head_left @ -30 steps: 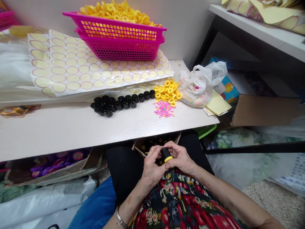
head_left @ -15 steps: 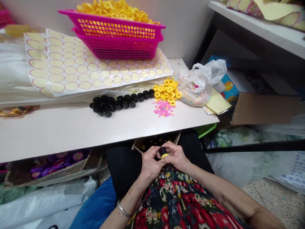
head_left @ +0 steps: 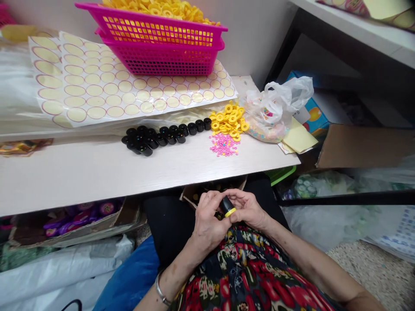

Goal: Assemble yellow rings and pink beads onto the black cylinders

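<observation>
My left hand (head_left: 207,218) and right hand (head_left: 249,211) grip a black tube (head_left: 226,204) near the desk (head_left: 81,168), where rings (head_left: 231,123) and beads (head_left: 224,145) lie.

Bright, even light on tabletop (head_left: 81,168); deep shadow under shelf (head_left: 359,32). Small glints on tubes (head_left: 151,142), bracelet (head_left: 158,287). Far-left plastic (head_left: 16,95) hazy; outer edges stretched, soft.

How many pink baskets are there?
3: a top basket holding yellow rings, a lower basket beneath it, a third basket cut off upper left. Others may be hidden.
</observation>
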The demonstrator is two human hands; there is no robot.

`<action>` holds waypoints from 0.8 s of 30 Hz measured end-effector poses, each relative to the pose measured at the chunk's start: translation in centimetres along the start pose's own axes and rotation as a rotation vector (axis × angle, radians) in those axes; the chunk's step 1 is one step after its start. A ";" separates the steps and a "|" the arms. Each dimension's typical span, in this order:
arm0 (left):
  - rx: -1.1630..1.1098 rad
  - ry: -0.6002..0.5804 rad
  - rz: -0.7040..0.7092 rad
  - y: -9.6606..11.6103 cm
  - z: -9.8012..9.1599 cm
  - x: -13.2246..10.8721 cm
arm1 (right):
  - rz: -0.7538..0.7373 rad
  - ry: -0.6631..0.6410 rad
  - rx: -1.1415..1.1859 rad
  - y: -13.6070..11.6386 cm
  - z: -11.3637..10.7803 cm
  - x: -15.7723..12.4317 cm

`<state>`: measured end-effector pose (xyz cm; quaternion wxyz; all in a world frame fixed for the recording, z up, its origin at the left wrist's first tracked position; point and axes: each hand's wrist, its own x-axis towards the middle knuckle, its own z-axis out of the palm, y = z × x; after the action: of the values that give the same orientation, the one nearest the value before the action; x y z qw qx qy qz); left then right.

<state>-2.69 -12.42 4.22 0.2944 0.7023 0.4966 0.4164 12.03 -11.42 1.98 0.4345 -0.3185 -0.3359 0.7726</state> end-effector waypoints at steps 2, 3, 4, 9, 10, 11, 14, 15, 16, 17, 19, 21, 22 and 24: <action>-0.007 -0.015 -0.064 0.2 -0.1 0.1 | -0.007 -0.020 -0.053 0.1 -0.3 0.0; -0.019 -0.017 -0.109 0.3 -0.2 0.1 | -0.006 -0.025 -0.069 0.0 -0.4 0.0; -0.035 -0.017 -0.154 0.4 -0.2 0.0 | -0.001 -0.028 -0.079 0.0 -0.3 -0.1; -0.110 -0.057 -0.219 0.1 0.0 -0.3 | 0.017 0.019 -0.164 0.2 0.3 -0.5; -0.108 -0.054 -0.222 -0.1 0.2 -0.3 | 0.012 0.042 -0.184 0.4 0.3 -0.4; -0.100 -0.043 -0.234 -0.5 0.3 -0.3 | 0.010 0.066 -0.200 0.6 0.3 -0.3; -0.082 -0.005 -0.295 -1.6 0.7 -0.3 | 0.035 0.103 -0.204 1.1 -0.1 0.4; -0.089 -0.006 -0.301 -1.8 0.7 -0.2 | 0.046 0.099 -0.193 1.1 -0.2 0.6; -0.103 -0.017 -0.292 -2.1 0.6 -0.2 | 0.061 0.088 -0.176 1.1 -0.3 0.7; -0.121 -0.035 -0.266 -2.2 0.5 -0.1 | 0.077 0.077 -0.155 1.0 -0.4 0.8; -0.146 -0.088 -0.179 -2.3 0.2 -0.1 | 0.106 0.077 -0.115 0.7 -0.4 0.7; -0.147 -0.124 -0.068 -2.2 -0.1 -0.1 | 0.130 0.087 -0.080 0.4 -0.1 0.5; -0.137 -0.127 -0.016 -2.2 -0.2 -0.1 | 0.136 0.092 -0.067 0.2 0.1 0.4; -0.104 -0.109 0.073 -2.1 -0.2 -0.3 | 0.144 0.094 -0.067 -0.1 0.4 0.2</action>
<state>-3.89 -11.95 2.48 0.3417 0.7254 0.4319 0.4130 11.67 -11.31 2.21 0.3822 -0.3921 -0.3171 0.7743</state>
